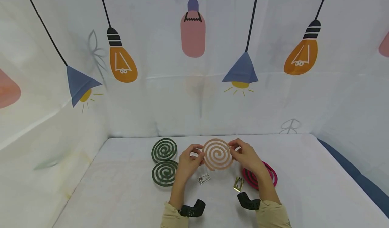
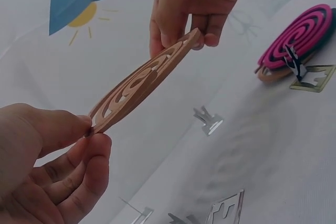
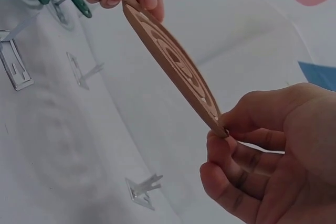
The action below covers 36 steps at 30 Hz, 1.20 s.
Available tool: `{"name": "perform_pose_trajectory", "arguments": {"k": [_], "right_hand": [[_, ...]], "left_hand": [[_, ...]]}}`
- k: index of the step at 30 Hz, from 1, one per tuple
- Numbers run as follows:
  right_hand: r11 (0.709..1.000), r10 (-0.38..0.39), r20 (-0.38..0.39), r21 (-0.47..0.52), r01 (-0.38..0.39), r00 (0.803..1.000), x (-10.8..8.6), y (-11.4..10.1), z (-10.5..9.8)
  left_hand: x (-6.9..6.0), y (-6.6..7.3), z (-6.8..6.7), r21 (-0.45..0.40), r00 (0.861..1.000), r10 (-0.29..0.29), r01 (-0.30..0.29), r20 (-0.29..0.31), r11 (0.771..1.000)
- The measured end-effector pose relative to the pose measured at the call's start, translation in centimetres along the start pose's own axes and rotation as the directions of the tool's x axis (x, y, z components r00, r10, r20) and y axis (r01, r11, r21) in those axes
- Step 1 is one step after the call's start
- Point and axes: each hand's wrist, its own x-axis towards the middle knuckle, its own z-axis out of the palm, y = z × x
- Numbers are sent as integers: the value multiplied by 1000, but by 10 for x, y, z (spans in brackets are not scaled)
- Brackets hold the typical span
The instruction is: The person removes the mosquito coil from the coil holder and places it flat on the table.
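Observation:
A light brown mosquito coil (image 1: 218, 153) is held up above the white table between both hands. My left hand (image 1: 189, 162) pinches its left edge between thumb and fingers. On the opposite edge, my right hand (image 1: 247, 156) pinches it the same way. Both wrist views show the coil tilted and nearly edge-on, raised off the surface. Beneath it and to the left lies a silver metal coil stand (image 1: 204, 178). A gold-coloured stand (image 1: 238, 184) lies nearer the right forearm.
Two dark green coils (image 1: 164, 150) lie left of the left hand. A pink coil (image 2: 296, 35), stacked over dark green and brown ones, lies partly behind the right forearm. More silver stands (image 2: 208, 121) appear near the back. A printed white curtain (image 1: 170, 103) rises behind the table (image 1: 121, 187).

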Motion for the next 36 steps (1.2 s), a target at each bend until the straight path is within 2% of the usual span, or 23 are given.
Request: {"name": "perform_pose_trajectory", "arguments": {"k": [13, 20, 27, 32, 36], "right_hand": [[997, 63, -6, 51, -62, 998, -3, 2, -4], [997, 59, 12, 56, -60, 998, -6, 4, -10], [996, 67, 35, 51, -69, 997, -7, 8, -13], [997, 59, 38, 43, -61, 998, -8, 7, -18], [998, 59, 57, 30, -61, 997, -9, 7, -21]], "left_hand": [[-3, 4, 6, 22, 999, 11, -12, 34, 1000], [-6, 12, 10, -17, 998, 4, -3, 70, 1000], [-7, 8, 14, 17, 997, 41, -43, 67, 999], [-5, 8, 16, 9, 995, 66, -67, 80, 998], [-5, 9, 18, 18, 994, 51, -53, 92, 998]]}}
